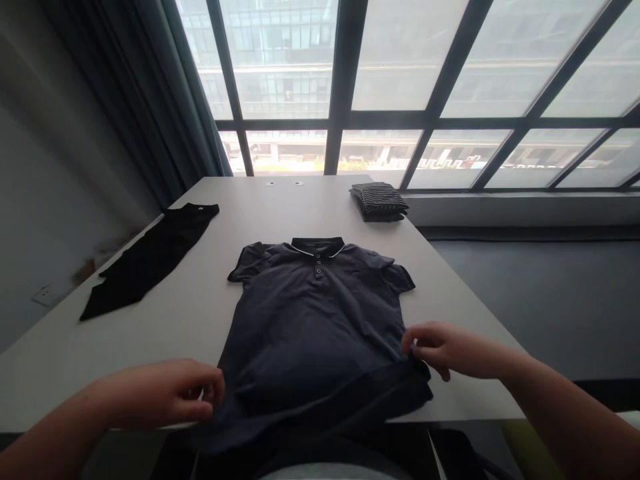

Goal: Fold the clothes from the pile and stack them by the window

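A dark grey-blue polo shirt [320,313] lies front up on the table, collar toward the window, sleeves spread to either side. Its lower part is rumpled, with a slanting fold, and hangs past the near table edge. My right hand [450,350] pinches the shirt's right side near the hem between thumb and fingers. Beside the lower left edge of the shirt is my left hand [183,392], its fingers curved and the thumb a little apart from them. No cloth shows between those fingertips.
The white table [195,280] reaches toward the window. A black garment [155,257] lies flat along its left side. A folded stack of striped dark clothing [379,202] rests at the back right. A dark curtain [145,87] hangs at the left.
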`<control>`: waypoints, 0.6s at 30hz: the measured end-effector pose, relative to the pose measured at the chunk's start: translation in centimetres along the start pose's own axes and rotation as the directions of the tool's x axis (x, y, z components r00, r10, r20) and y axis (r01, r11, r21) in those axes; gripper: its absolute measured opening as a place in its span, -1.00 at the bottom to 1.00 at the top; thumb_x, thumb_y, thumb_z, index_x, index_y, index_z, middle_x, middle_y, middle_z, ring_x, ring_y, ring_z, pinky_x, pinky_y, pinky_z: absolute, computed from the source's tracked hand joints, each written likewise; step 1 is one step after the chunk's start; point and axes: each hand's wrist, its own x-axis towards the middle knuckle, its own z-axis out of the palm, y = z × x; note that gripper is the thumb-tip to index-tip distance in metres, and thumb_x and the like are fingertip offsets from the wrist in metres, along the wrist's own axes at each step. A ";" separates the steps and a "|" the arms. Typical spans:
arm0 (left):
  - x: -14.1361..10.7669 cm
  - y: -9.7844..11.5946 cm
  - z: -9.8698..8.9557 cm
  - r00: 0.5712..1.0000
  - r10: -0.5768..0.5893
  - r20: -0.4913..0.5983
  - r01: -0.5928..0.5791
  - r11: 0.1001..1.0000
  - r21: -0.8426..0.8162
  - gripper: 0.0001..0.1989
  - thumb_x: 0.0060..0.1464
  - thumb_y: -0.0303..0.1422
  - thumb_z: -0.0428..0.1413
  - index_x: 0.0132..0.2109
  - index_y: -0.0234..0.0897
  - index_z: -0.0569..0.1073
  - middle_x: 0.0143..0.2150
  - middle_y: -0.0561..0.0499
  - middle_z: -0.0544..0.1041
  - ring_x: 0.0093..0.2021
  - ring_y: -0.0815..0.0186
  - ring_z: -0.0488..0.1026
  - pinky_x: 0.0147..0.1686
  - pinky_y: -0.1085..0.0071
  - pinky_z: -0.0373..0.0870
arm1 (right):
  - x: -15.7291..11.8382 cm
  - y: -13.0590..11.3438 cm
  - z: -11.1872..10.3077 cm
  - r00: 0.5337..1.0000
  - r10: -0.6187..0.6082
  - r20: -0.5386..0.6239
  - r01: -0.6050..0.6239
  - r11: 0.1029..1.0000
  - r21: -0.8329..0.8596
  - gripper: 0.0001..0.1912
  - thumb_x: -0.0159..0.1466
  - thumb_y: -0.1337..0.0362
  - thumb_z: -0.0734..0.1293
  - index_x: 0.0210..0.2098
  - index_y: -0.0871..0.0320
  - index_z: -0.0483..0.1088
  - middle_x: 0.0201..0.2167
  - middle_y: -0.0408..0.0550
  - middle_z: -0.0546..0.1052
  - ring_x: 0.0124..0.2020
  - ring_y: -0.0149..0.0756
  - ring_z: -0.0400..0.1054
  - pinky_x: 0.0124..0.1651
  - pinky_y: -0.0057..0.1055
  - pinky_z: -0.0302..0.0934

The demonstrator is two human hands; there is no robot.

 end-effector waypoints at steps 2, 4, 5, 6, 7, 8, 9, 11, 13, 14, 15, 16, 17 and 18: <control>1.5 0.0 -0.2 0.996 -0.014 0.085 0.016 0.999 -0.029 -0.73 0.22 -0.04 0.14 -0.13 0.01 0.66 -0.14 0.02 0.69 -0.19 0.13 0.60 -0.22 0.32 0.50 | 0.8 0.1 -0.3 0.993 -0.020 -0.117 0.007 0.994 -0.107 -0.63 0.31 -0.02 0.35 -0.04 0.04 0.60 -0.42 -0.07 0.59 -0.48 -0.21 0.47 -0.35 -0.30 0.37; 4.1 0.0 -0.9 1.000 -0.003 -0.016 0.003 1.000 -0.016 -0.64 0.33 -0.01 0.03 -0.08 -0.05 0.64 -0.10 -0.02 0.68 -0.14 0.10 0.60 -0.16 0.28 0.50 | 2.5 0.0 -1.4 0.942 -0.100 -0.322 0.017 0.968 -0.251 -0.63 0.38 0.00 0.29 -0.02 0.03 0.62 -0.33 -0.01 0.64 -0.37 -0.13 0.54 -0.27 -0.25 0.41; 5.9 0.0 -1.2 0.995 0.021 -0.094 -0.020 1.000 0.016 -0.61 0.35 0.00 0.00 -0.08 -0.07 0.64 -0.10 -0.05 0.68 -0.13 0.09 0.60 -0.15 0.26 0.50 | 3.8 -0.1 -1.9 0.895 -0.174 -0.410 0.030 0.942 -0.335 -0.64 0.40 0.04 0.27 -0.03 0.03 0.63 -0.25 0.02 0.67 -0.28 -0.08 0.57 -0.17 -0.21 0.44; 7.9 0.1 -1.4 0.984 0.060 -0.167 -0.051 0.997 0.058 -0.59 0.36 -0.01 -0.02 -0.06 -0.09 0.63 -0.09 -0.07 0.67 -0.11 0.08 0.60 -0.13 0.24 0.50 | 5.3 -0.2 -2.4 0.843 -0.262 -0.470 0.047 0.906 -0.421 -0.66 0.41 0.09 0.26 -0.04 0.03 0.64 -0.14 0.05 0.68 -0.16 -0.04 0.58 -0.05 -0.16 0.45; 10.2 0.1 -1.5 0.966 0.119 -0.228 -0.097 0.990 0.107 -0.60 0.37 -0.04 -0.03 -0.03 -0.11 0.63 -0.05 -0.09 0.67 -0.06 0.07 0.60 -0.06 0.21 0.50 | 6.9 -0.3 -2.7 0.796 -0.349 -0.494 0.066 0.862 -0.502 -0.67 0.41 0.13 0.27 -0.03 0.03 0.64 -0.03 0.07 0.67 -0.04 -0.01 0.57 0.08 -0.12 0.43; 12.6 0.2 -1.5 0.946 0.185 -0.267 -0.146 0.976 0.160 -0.60 0.37 -0.08 -0.04 0.01 -0.11 0.63 0.03 -0.12 0.66 0.02 0.05 0.59 0.04 0.17 0.49 | 8.8 -0.6 -2.9 0.768 -0.413 -0.490 0.077 0.819 -0.569 -0.67 0.41 0.15 0.28 0.02 0.03 0.64 0.07 0.09 0.64 0.07 0.02 0.54 0.20 -0.09 0.39; 15.0 0.3 -1.3 0.929 0.229 -0.290 -0.171 0.962 0.211 -0.59 0.36 -0.10 -0.04 0.09 -0.11 0.62 0.15 -0.14 0.62 0.13 0.02 0.56 0.14 0.13 0.46 | 10.6 -0.8 -3.0 0.763 -0.439 -0.475 0.071 0.787 -0.613 -0.63 0.42 0.14 0.30 0.10 0.04 0.62 0.16 0.12 0.60 0.17 0.04 0.50 0.29 -0.07 0.33; 19.9 0.4 -1.1 0.914 0.220 -0.340 -0.126 0.952 0.277 -0.48 0.36 -0.08 -0.03 0.31 -0.14 0.52 0.39 -0.23 0.44 0.34 -0.08 0.43 0.31 0.01 0.35 | 14.4 -1.4 -3.0 0.801 -0.379 -0.464 -0.003 0.772 -0.635 -0.47 0.45 0.03 0.30 0.32 0.08 0.48 0.34 0.25 0.45 0.34 0.13 0.35 0.39 0.04 0.23; 24.1 0.0 -1.4 0.925 0.042 -0.376 0.064 0.962 0.265 -0.37 0.36 0.00 -0.02 0.47 -0.05 0.36 0.57 -0.27 0.19 0.51 -0.28 0.17 0.38 -0.28 0.17 | 17.8 -1.9 -3.5 0.855 -0.243 -0.459 -0.103 0.787 -0.608 -0.31 0.48 -0.13 0.24 0.48 0.02 0.29 0.49 0.30 0.25 0.47 0.29 0.15 0.39 0.31 0.13; 25.9 -0.4 -1.7 0.920 -0.080 -0.384 0.177 0.959 0.223 -0.33 0.36 0.06 -0.04 0.52 0.04 0.28 0.62 -0.25 0.08 0.54 -0.39 0.06 0.36 -0.43 0.08 | 19.3 -2.2 -3.9 0.870 -0.186 -0.457 -0.142 0.793 -0.592 -0.27 0.48 -0.20 0.19 0.53 -0.05 0.21 0.55 0.29 0.14 0.51 0.36 0.05 0.37 0.44 0.05; 27.5 -1.0 -2.2 0.900 -0.184 -0.396 0.271 0.946 0.177 -0.29 0.35 0.13 -0.06 0.54 0.12 0.22 0.65 -0.22 -0.02 0.56 -0.47 -0.04 0.34 -0.54 0.00 | 20.7 -2.3 -4.5 0.879 -0.146 -0.455 -0.167 0.798 -0.579 -0.24 0.48 -0.26 0.14 0.55 -0.13 0.14 0.59 0.25 0.05 0.54 0.41 -0.05 0.35 0.56 -0.02; 28.9 -1.7 -2.9 0.875 -0.266 -0.405 0.344 0.929 0.134 -0.26 0.33 0.19 -0.08 0.55 0.19 0.17 0.66 -0.17 -0.08 0.57 -0.52 -0.12 0.31 -0.61 -0.07 | 22.0 -2.4 -5.2 0.882 -0.123 -0.455 -0.182 0.801 -0.570 -0.23 0.48 -0.30 0.10 0.57 -0.19 0.08 0.61 0.19 -0.03 0.56 0.44 -0.13 0.33 0.64 -0.11; 30.2 -2.6 -3.6 0.850 -0.323 -0.416 0.396 0.913 0.100 -0.24 0.31 0.23 -0.11 0.56 0.24 0.13 0.67 -0.13 -0.13 0.57 -0.54 -0.19 0.30 -0.65 -0.13 | 23.3 -2.5 -6.0 0.881 -0.110 -0.460 -0.193 0.805 -0.561 -0.23 0.48 -0.32 0.07 0.58 -0.24 0.03 0.63 0.15 -0.09 0.57 0.45 -0.20 0.32 0.68 -0.19; 31.3 -3.5 -4.4 0.828 -0.359 -0.430 0.431 0.899 0.080 -0.22 0.29 0.26 -0.14 0.56 0.27 0.10 0.68 -0.09 -0.16 0.58 -0.54 -0.24 0.29 -0.67 -0.19 | 24.5 -2.5 -6.8 0.878 -0.100 -0.467 -0.202 0.809 -0.552 -0.23 0.48 -0.32 0.04 0.59 -0.27 -0.01 0.64 0.10 -0.13 0.58 0.44 -0.25 0.33 0.70 -0.25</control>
